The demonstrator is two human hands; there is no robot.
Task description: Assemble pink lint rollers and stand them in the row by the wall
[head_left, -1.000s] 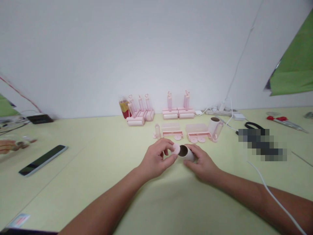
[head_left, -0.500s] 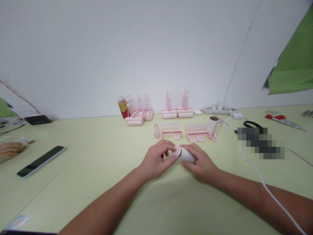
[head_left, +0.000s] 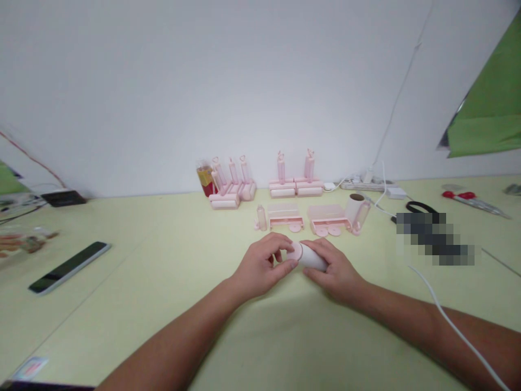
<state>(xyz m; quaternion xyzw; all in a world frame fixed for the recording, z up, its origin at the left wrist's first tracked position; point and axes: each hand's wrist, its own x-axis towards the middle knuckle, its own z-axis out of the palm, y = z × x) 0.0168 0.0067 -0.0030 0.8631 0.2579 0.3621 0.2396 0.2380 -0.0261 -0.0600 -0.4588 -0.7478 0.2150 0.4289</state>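
My right hand [head_left: 332,269] is wrapped round a white paper roll [head_left: 312,257], which lies tilted between both hands just above the table. My left hand [head_left: 265,266] pinches a round pink end cap [head_left: 293,250] by its edge. The cap sits against the roll's left end, with only a thin line between them. Just beyond my hands lie two pink open casings [head_left: 286,222] with clear covers, plus several loose pink discs [head_left: 321,231]. A small clear pink tube [head_left: 261,218] stands left of these casings. On their right are another white roll [head_left: 355,206] and another pink tube [head_left: 361,216].
Assembled pink lint rollers [head_left: 281,187] stand along the wall beside a red-and-yellow packet [head_left: 207,179]. A phone [head_left: 70,267] lies on the left. Another person's hand [head_left: 16,243] is blurred at the left edge. Red-handled scissors [head_left: 468,201], a power strip [head_left: 366,185] and a white cable [head_left: 448,320] are on the right.
The dark gap between the pink end cap and the white roll has narrowed to a thin line. Both hands stay in nearly the same place. The other person's hand has shifted.
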